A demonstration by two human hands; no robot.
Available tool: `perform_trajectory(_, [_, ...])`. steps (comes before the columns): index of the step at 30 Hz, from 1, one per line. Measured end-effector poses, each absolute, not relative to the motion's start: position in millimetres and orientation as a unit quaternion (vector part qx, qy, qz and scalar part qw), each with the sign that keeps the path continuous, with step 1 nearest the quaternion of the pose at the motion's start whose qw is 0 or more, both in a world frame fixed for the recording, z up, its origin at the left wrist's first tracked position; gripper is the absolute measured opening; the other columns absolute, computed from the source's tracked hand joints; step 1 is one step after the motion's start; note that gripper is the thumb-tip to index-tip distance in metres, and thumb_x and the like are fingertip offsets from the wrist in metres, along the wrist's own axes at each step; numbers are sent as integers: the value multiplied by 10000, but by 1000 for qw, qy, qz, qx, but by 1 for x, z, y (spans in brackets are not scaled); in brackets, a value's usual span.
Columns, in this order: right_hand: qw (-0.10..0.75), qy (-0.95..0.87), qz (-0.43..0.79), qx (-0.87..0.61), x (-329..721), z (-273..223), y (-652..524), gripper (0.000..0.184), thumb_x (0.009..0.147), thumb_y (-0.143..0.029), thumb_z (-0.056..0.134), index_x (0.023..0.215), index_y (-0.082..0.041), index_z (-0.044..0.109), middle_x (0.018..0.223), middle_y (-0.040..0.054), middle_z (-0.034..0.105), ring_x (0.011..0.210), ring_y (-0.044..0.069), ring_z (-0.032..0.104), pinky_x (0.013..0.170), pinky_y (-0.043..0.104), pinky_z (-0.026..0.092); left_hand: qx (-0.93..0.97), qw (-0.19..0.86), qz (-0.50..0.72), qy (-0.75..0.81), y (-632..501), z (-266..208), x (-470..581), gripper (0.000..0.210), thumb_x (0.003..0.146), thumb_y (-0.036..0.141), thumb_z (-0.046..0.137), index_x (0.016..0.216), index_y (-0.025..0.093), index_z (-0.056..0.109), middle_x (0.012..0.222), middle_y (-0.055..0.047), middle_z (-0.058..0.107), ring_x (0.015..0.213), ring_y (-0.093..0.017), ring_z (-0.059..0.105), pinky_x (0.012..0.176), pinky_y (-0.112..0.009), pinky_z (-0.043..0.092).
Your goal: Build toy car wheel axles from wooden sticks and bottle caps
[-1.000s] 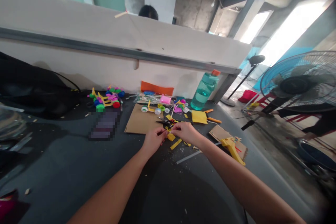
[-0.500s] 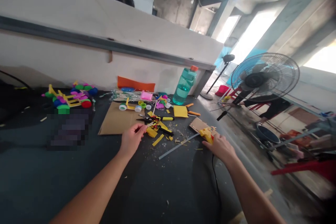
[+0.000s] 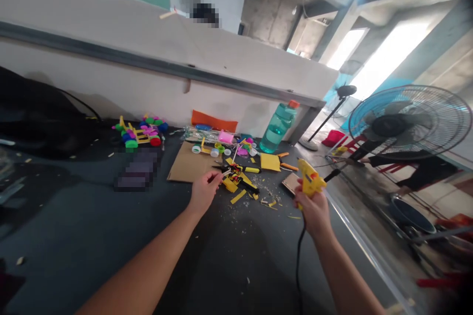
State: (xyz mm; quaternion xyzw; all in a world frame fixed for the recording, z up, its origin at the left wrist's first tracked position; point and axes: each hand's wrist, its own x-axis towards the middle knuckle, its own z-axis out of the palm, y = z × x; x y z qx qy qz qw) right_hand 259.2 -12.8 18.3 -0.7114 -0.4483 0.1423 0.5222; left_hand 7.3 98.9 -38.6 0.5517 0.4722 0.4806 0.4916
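My right hand (image 3: pixel 315 214) is wrapped round the handle of a yellow glue gun (image 3: pixel 311 179), held up above the table with its black cord hanging down. My left hand (image 3: pixel 205 192) pinches a small pale stick (image 3: pixel 226 172); its far end is too small to make out. Just beyond those fingers lie black-and-yellow hand tools (image 3: pixel 244 169) among yellow scraps (image 3: pixel 238 197). A cardboard sheet (image 3: pixel 181 165) is behind my left hand, with a small yellow frame and white caps (image 3: pixel 214 152) at its far edge. A small cardboard piece (image 3: pixel 291 183) lies beside the glue gun.
A teal water bottle (image 3: pixel 278 128) stands at the back, near a yellow pad (image 3: pixel 270 161) and orange handles (image 3: pixel 288 163). Colourful wheeled models (image 3: pixel 142 133) sit at the back left. A fan (image 3: pixel 391 123) stands beyond the table's right edge. Another person's head shows over the partition (image 3: pixel 148 24).
My right hand has lifted the glue gun off the small cardboard and tipped it upward; the clear glue stick no longer shows on the table. The view has turned left. My left hand keeps its pinch.
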Motion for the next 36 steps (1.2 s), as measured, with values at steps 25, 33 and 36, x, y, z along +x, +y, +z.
perform_trajectory(25, [668, -354, 385, -529, 175, -15, 18, 355, 635, -239, 737, 923, -184, 538, 665, -44, 620, 527, 109, 571, 505, 241, 487, 631, 562, 358, 397, 62, -35, 38, 292, 771, 442, 585, 709, 158, 615, 569, 30, 535, 472, -95, 465, 441, -201, 365])
perform_trajectory(33, [662, -366, 384, -530, 173, -16, 17, 346, 639, -238, 723, 919, -194, 526, 641, -57, 620, 507, 111, 570, 530, 259, 499, 723, 474, 364, 347, 64, -32, 30, 280, 811, 388, 549, 675, 160, 638, 544, 22, 532, 492, -94, 454, 462, -194, 337])
perform_trajectory(36, [666, -363, 378, -531, 173, -15, 18, 340, 642, -238, 720, 917, -193, 526, 632, -59, 617, 502, 114, 569, 524, 260, 493, 701, 490, 376, 358, 62, -32, 31, 279, 819, 386, 540, 680, 161, 629, 534, 35, 517, 456, -79, 433, 444, -189, 325])
